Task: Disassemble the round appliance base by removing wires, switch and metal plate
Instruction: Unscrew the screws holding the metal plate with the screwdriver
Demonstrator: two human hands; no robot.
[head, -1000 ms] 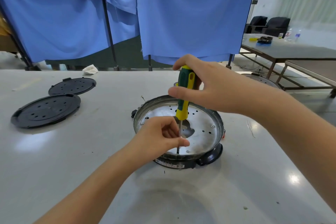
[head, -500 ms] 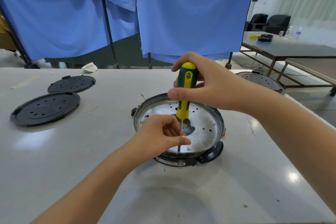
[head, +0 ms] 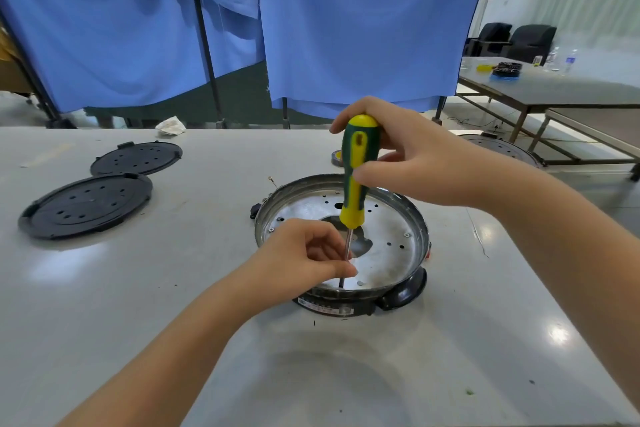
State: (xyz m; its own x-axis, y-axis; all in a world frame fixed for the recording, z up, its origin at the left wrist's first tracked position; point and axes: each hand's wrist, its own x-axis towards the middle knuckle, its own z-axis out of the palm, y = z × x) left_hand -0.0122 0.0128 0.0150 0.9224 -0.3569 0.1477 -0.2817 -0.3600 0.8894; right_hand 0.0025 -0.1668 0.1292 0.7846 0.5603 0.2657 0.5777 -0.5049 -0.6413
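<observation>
The round appliance base [head: 381,291] sits mid-worktop [head: 104,305], its metal plate [head: 388,253] facing up; the right hand [head: 412,163] grips an upright screwdriver [head: 356,170] above it. The left hand [head: 308,260] pinches the shaft just over the plate's near edge.

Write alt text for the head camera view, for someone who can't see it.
A right hand holds a green-and-yellow screwdriver upright on the metal plate of a round appliance base, while the left hand pinches its shaft. Two black discs lie to the left.
</observation>
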